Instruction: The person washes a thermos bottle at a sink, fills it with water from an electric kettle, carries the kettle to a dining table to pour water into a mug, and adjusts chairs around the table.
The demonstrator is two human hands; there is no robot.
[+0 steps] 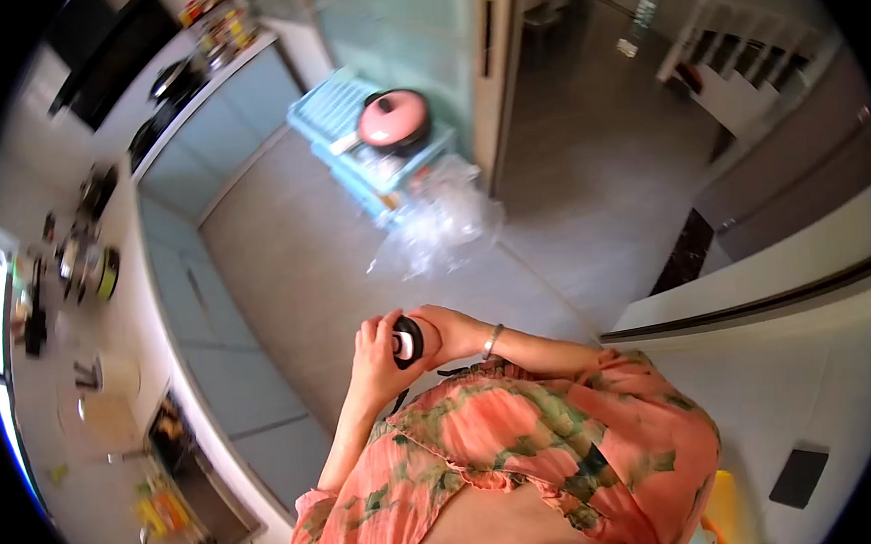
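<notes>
Close in front of my body, both hands are wrapped round a small dark round object (408, 342). It has a thick black rim and a pale, shiny middle facing up; its exact kind does not show. My left hand (371, 359) curls about its left side. From the right, my right hand (447, 334) closes round it, a metal bracelet (493, 341) on the wrist. Most of the object's sides are hidden by fingers and palms.
Ahead, a light-blue crate stack (333, 110) carries a pink lidded pot (394, 119). Crumpled clear plastic (438, 223) lies beside it. A counter with a sink (206, 491) runs along the left. A sliding-door frame (497, 82) stands ahead, and a doorway opens right.
</notes>
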